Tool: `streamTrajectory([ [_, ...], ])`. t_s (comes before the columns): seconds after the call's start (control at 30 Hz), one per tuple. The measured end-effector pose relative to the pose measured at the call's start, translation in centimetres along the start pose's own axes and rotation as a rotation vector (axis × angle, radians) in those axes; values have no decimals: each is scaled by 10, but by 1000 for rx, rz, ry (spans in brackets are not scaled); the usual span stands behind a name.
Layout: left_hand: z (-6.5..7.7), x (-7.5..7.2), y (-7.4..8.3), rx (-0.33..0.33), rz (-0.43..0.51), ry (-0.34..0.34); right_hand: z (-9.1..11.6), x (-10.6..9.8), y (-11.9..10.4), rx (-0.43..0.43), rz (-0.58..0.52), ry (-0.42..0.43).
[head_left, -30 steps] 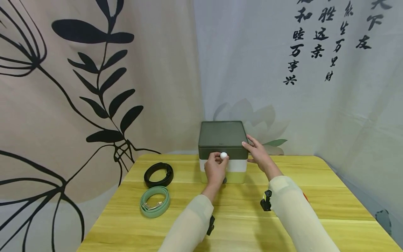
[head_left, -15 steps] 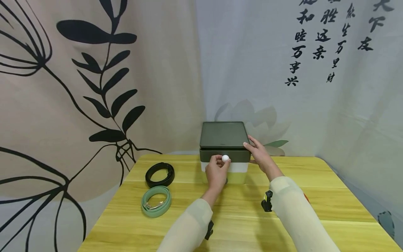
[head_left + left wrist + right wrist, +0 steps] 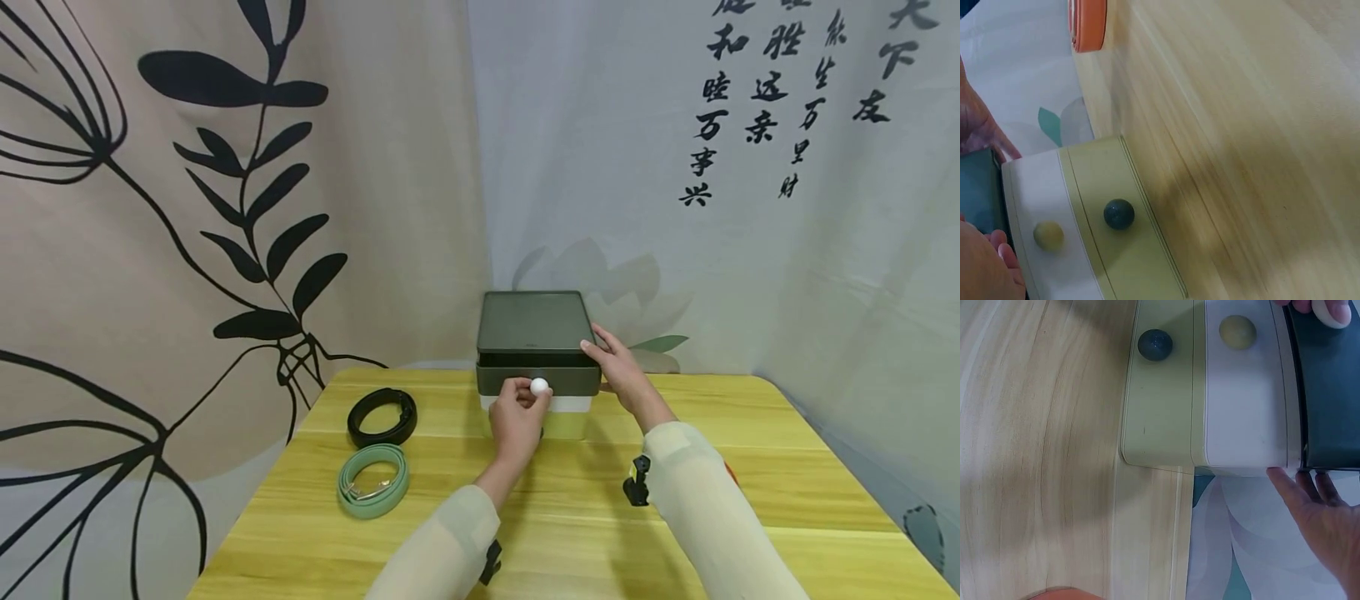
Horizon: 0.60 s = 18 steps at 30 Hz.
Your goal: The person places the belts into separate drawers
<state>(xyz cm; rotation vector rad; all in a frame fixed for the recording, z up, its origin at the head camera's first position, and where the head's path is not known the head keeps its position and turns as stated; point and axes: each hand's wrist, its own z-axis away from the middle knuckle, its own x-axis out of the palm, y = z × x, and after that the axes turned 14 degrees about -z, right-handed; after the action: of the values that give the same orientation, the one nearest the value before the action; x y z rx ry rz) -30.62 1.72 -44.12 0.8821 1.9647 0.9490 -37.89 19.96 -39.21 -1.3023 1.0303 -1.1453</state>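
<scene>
From where I stand, the small cabinet's lid (image 3: 534,321) sits at twelve o'clock on the desk (image 3: 585,533), and the change is right beneath it. A second ago only a thin seam showed there; now a wide dark gap runs under the lid's front edge, and the top drawer (image 3: 576,382) has come out toward the person. The left hand (image 3: 517,421), at about half past six from the cabinet's middle, pinches the white knob (image 3: 539,387) between thumb and fingers. The right hand (image 3: 622,375), at three o'clock, keeps its place with fingers extended against the cabinet's side and the thumb near the lid's corner, which I take as bracing against the pull.

So the top drawer is partway out, by my reading, though I can't see what lies inside. The white middle drawer (image 3: 1247,412), with its yellow knob (image 3: 1238,332), and the pale green bottom drawer (image 3: 1160,425), with its dark knob (image 3: 1155,345), remain closed.

The coiled black belt (image 3: 357,412) at ten o'clock and the coiled green belt (image 3: 396,492) at nine haven't moved on the desk. An orange coil (image 3: 1091,25) shows in the left wrist view, only partly in frame.
</scene>
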Motion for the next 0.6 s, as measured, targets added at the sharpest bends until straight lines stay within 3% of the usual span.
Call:
streamTrajectory([
  [0.6,14,-15,1,30,9,-8,1,2,-3,19,-13,7],
])
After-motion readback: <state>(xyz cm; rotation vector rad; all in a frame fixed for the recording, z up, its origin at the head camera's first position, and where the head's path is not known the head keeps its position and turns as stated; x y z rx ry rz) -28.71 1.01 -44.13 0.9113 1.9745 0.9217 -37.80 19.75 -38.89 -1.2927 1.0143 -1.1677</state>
